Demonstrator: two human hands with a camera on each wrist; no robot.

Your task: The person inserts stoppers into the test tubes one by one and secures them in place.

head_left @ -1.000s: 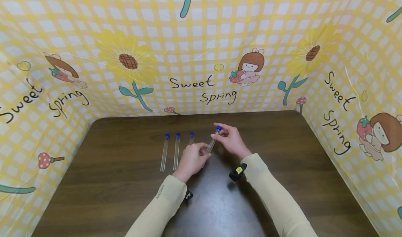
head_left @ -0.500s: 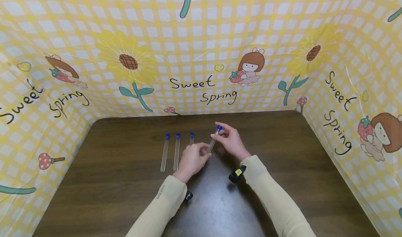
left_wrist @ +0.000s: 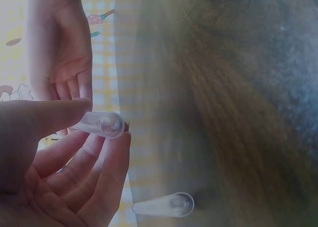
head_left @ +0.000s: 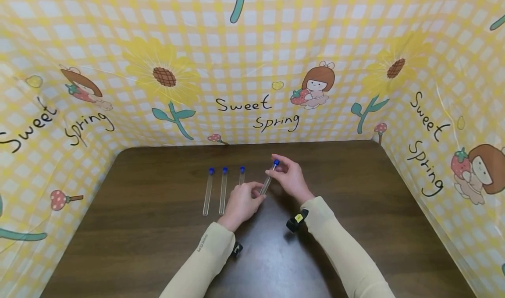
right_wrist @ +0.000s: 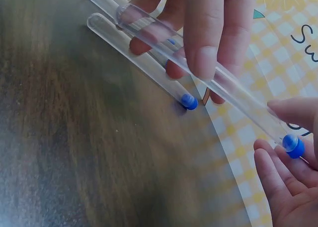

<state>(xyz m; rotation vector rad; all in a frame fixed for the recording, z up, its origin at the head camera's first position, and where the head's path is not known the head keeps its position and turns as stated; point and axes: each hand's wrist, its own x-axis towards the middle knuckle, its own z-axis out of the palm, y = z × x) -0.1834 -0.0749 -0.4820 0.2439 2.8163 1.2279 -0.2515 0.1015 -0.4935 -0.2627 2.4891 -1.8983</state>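
In the head view, a clear test tube (head_left: 268,182) with a blue cap is held at a slant between both hands, above the table. My left hand (head_left: 241,203) pinches its lower part between thumb and fingers; the rounded end (left_wrist: 114,125) points at the left wrist camera. Around the upper end, my right hand (head_left: 291,178) holds the tube close below its blue cap (right_wrist: 293,146), thumb on one side and fingers on the other. Left of the hands lie a capped tube (head_left: 207,193), a second tube (head_left: 222,192) and a third tube (head_left: 242,175), partly covered by the left hand.
A dark wood-grain table (head_left: 138,228) lies beneath everything. Yellow checked cloth (head_left: 244,48) with printed flowers and lettering encloses its back and both sides. A black camera (head_left: 296,221) is strapped at the right wrist and another black camera (head_left: 237,249) at the left.
The whole head view shifts slightly. Both hands keep their hold on the slanted tube with hardly any movement, and the lying tubes stay where they were.
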